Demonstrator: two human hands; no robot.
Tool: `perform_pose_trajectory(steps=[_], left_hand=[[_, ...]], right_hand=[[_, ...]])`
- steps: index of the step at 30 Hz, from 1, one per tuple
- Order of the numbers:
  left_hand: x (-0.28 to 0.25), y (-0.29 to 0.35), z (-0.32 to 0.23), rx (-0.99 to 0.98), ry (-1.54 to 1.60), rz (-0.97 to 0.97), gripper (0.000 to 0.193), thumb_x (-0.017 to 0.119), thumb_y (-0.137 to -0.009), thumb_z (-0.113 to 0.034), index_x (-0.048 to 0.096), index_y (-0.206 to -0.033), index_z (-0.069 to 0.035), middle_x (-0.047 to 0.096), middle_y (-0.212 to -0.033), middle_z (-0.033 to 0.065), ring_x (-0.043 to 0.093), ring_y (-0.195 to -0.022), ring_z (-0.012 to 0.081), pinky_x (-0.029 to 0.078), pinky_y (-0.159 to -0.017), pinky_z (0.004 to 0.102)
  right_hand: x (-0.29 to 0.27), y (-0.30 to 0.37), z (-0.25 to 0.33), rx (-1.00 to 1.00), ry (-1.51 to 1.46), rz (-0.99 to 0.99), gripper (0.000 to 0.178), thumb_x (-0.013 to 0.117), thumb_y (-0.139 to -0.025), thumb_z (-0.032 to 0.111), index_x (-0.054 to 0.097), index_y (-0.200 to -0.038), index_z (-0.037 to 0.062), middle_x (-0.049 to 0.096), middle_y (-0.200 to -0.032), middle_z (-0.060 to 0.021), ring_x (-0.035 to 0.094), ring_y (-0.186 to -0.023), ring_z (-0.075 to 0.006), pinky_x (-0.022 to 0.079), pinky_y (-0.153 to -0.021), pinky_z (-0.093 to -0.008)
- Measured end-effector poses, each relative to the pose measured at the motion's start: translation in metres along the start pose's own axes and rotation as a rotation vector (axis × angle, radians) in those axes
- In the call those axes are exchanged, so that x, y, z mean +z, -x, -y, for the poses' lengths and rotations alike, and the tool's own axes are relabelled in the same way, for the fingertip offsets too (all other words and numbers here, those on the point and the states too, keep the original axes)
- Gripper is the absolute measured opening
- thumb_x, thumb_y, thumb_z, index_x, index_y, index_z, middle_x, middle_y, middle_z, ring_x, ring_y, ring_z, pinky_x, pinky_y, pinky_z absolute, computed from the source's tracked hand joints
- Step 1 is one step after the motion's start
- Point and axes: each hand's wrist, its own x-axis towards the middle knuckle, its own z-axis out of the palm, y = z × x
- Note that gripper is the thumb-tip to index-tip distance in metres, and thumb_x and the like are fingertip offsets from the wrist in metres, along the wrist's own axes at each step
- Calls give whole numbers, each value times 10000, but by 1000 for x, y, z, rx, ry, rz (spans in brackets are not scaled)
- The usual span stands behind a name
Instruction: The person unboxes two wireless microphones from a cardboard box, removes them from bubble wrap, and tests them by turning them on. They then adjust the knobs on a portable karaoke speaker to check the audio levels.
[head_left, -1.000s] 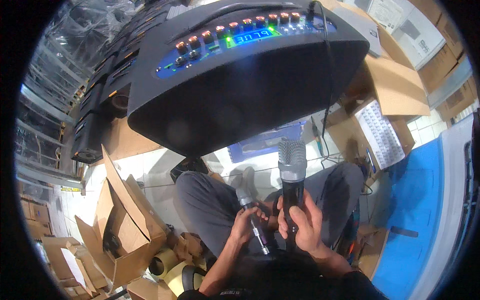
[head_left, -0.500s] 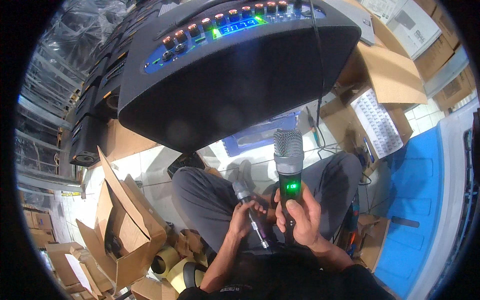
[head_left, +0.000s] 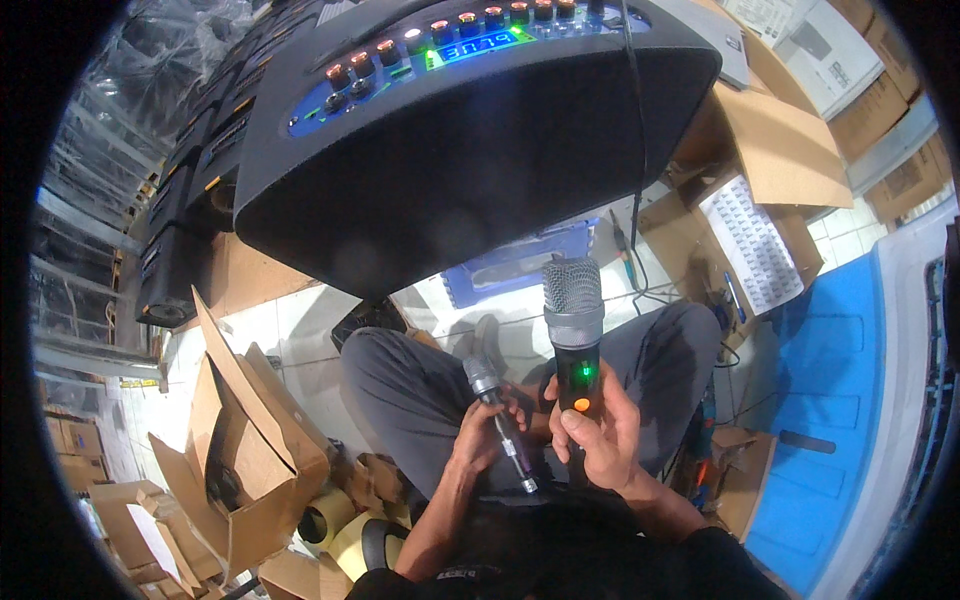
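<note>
A seated person, seen from above, holds two wireless microphones over their lap. The right hand grips a black handheld microphone with a silver mesh head upright, fingers wrapped round the handle, thumb on an orange button. A green light on its handle, dark a second ago, now glows, so the microphone looks switched on. The left hand is closed around a second, slimmer microphone with a grey head and purple-banded handle, tilted across the grey-trousered lap. Just ahead, filling the top of the view, stands a large black speaker with lit orange knobs and a green display. An open brown cardboard box lies on the floor to the left.
</note>
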Motion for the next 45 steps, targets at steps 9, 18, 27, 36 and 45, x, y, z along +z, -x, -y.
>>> perform_pose_trajectory(steps=[9, 18, 27, 36, 45], left_hand=[[46, 40, -27, 49, -109, 254, 528, 653, -850, -20, 462, -1343, -2, 582, -1138, 123, 616, -1002, 265, 532, -896, 462], [80, 54, -39, 276, -240, 88, 588, 736, -874, -85, 418, -1366, -36, 608, -1142, 123, 639, -922, 215, 563, -757, 384], [84, 61, -38, 348, -340, 68, 560, 680, -943, -82, 354, -1397, -44, 553, -1168, 130, 641, -886, 229, 567, -686, 365], [87, 64, -39, 338, -350, 69, 554, 682, -937, -82, 361, -1384, -24, 551, -1150, 135, 642, -841, 230, 565, -663, 374], [87, 63, -39, 342, -395, 57, 528, 700, -915, -84, 388, -1337, -16, 551, -1125, 136, 645, -838, 228, 560, -646, 373]], right_hand=[[-16, 9, -3, -3, 12, -1, 609, 559, -906, 3, 310, -1458, -63, 580, -1111, -117, 552, -612, -90, 458, -523, -224], [-18, 18, -10, 13, 39, -96, 481, 589, -896, 57, 397, -1321, -58, 569, -1051, -133, 546, -611, -101, 483, -469, -247], [-18, 22, -15, 55, 32, -104, 495, 574, -899, 46, 387, -1344, -62, 566, -1036, -137, 541, -627, -102, 481, -462, -246], [-17, 21, -16, 50, 24, -74, 524, 569, -904, 38, 370, -1381, -53, 567, -1040, -133, 542, -619, -99, 483, -470, -241], [-18, 22, -14, 58, 3, -78, 538, 590, -902, 21, 372, -1389, -51, 577, -1055, -119, 561, -636, -96, 487, -492, -240]])
